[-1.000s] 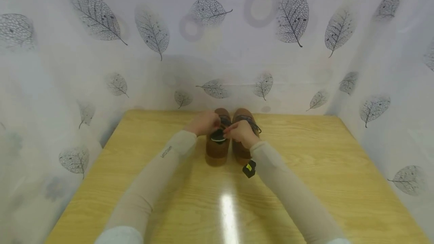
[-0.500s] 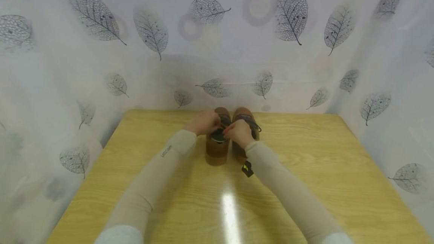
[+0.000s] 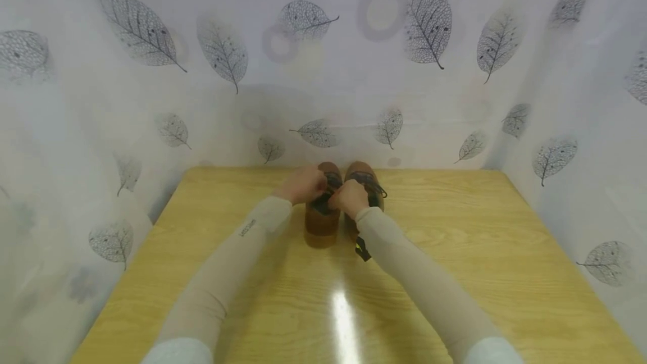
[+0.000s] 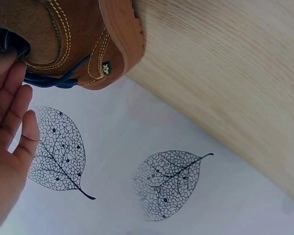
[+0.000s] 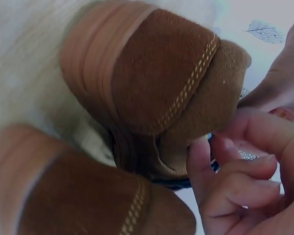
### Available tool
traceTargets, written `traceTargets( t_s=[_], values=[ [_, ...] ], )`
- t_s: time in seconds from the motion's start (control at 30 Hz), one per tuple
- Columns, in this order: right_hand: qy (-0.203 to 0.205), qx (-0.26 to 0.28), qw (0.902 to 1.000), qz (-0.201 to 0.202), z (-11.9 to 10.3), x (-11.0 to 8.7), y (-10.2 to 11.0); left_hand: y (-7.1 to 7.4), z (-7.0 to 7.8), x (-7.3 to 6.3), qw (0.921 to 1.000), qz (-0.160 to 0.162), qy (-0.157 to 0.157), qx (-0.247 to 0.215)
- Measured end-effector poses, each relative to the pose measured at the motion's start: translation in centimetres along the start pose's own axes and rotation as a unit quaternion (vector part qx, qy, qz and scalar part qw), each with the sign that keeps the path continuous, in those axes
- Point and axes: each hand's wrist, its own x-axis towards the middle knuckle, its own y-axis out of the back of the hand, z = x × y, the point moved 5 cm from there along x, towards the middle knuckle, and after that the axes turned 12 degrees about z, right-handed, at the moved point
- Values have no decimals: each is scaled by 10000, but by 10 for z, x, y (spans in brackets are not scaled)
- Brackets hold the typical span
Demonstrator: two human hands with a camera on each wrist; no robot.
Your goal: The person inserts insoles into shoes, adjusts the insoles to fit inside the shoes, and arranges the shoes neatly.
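Observation:
Two brown suede shoes stand side by side at the table's back edge, heels toward me. My left hand (image 3: 303,184) is at the left shoe (image 3: 321,226), thumb and forefinger pinched together beside its opening, other fingers loosely bent. In the left wrist view a dark blue shoelace (image 4: 63,81) runs from the eyelets toward these fingertips. My right hand (image 3: 350,198) pinches at the same shoe's opening, in front of the right shoe (image 3: 361,173). In the right wrist view its thumb and forefinger nearly meet past the heel collar; the pinched lace is mostly hidden.
The shoes stand on a light wooden table (image 3: 227,296) with a glare streak in front. Close behind it hangs a pale leaf-printed curtain (image 3: 253,117). A small black device with a yellow mark (image 3: 362,250) sits under my right cuff.
My right hand and forearm have shifted slightly left, over the left shoe's opening. The pale edge seen inside that opening earlier no longer shows. My left hand has hardly moved.

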Motion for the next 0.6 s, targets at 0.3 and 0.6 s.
traceTargets(
  t_s=[0.3,0.6],
  values=[
    [797,-698,9939,-306,-7,2,-7,3,4,-8,9999,113,-89,16],
    [544,-1110,9921,-223,-6,9,-10,-3,0,-16,9941,-1040,308,-85]
  ],
)
